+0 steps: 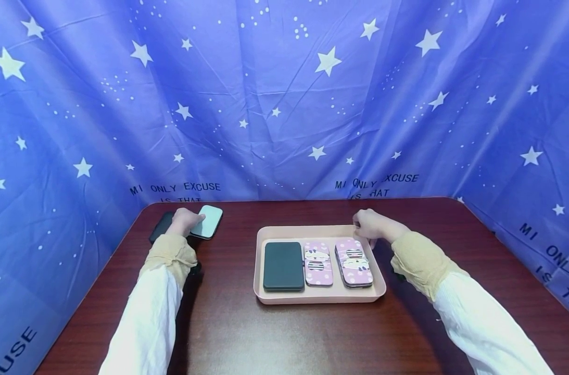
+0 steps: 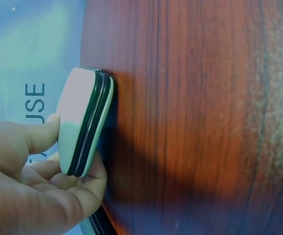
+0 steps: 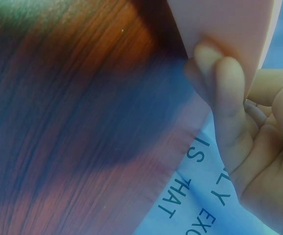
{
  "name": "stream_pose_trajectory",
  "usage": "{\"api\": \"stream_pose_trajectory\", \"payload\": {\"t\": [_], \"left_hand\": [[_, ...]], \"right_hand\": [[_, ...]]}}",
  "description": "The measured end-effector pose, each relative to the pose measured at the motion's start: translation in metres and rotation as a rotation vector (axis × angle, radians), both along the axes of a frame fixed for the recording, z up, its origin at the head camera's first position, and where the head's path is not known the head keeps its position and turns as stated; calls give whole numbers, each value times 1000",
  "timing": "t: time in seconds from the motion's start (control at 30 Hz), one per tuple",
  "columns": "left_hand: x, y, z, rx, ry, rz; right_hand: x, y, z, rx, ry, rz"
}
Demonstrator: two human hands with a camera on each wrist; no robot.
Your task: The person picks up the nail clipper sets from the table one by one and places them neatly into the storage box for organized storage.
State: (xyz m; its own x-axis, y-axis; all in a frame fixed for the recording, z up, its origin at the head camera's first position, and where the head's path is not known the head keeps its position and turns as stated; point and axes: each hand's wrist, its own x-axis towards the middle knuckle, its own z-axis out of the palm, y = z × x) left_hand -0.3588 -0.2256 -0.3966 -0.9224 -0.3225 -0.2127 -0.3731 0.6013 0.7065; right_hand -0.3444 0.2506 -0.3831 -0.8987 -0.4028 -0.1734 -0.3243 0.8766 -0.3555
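My left hand (image 1: 183, 221) pinches a mint-green case (image 1: 210, 221) with a dark zipped edge at the table's back left. In the left wrist view, the thumb lies on one face of the case and curled fingers lie under the other. The thumb and curled fingers of my right hand (image 1: 374, 225) grip the back right rim of a beige tray (image 1: 321, 299). Inside the tray lie a dark green case (image 1: 283, 265) on the left and two pink patterned cases (image 1: 318, 268) to its right. The right wrist view shows the tray wall (image 3: 229, 24) between thumb and fingers.
A dark case (image 1: 160, 227) lies on the table left of my left hand, partly hidden by it. The brown wooden table (image 1: 247, 333) ends at a blue star-printed curtain (image 1: 275, 104) along its back and sides.
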Motion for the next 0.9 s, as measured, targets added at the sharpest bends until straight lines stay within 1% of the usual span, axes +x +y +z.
{"api": "stream_pose_trajectory", "payload": {"t": [0.13,0.3,0.43,0.53,0.6,0.73,0.9], "left_hand": [[2,1,0,39,28,44],[5,4,0,44,66,81],[4,7,-1,53,80,111],[2,8,-2,94,89,139],[1,9,-3,144,99,160],[-2,10,-5,287,118,205],[-3,13,-6,464,131,221]], "right_hand": [[0,0,0,-2,3,1],[-1,0,-1,-2,-3,-4],[-1,1,-1,-3,-6,-11],[-1,0,-1,-6,-13,-20],[-1,0,-1,-8,-18,-26],[0,-1,0,-5,-23,-28],[1,-1,1,-6,-32,-24]]}}
